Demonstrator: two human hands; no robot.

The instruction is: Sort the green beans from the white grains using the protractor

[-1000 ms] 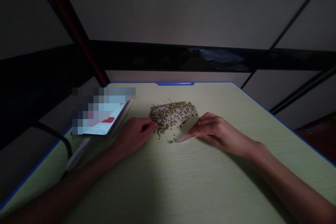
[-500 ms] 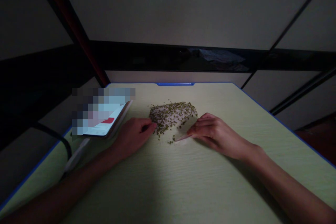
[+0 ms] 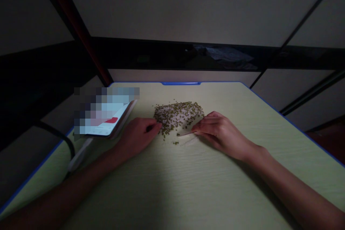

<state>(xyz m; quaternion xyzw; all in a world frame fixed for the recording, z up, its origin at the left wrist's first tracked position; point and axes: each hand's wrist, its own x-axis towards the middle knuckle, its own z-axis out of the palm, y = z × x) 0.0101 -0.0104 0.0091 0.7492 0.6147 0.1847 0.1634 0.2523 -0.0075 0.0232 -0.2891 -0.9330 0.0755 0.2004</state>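
Observation:
A low pile of pale grains mixed with small green beans (image 3: 178, 114) lies on the table in front of me. At its left edge rests my left hand (image 3: 141, 131), fingers curled in and thumb against the index finger; nothing shows in it. My right hand (image 3: 215, 129), at the pile's right front side, pinches a thin stick (image 3: 187, 133). The stick points left, its tip by a green bean just in front of the pile. A few loose green beans (image 3: 176, 143) lie nearer to me, beside a faint pale streak on the tabletop.
A lit phone or tablet (image 3: 104, 129), partly blurred out, leans on a stand at the left, with a dark cable (image 3: 60, 136) beside it. The pale table (image 3: 172, 187) has a blue rim and a blue handle (image 3: 181, 83) at the far edge. Cabinet panels stand behind.
My right hand has moved the stick's tip slightly away from me, towards the pile, leaving the few loose beans nearer to me. My left hand stays in place beside the pile.

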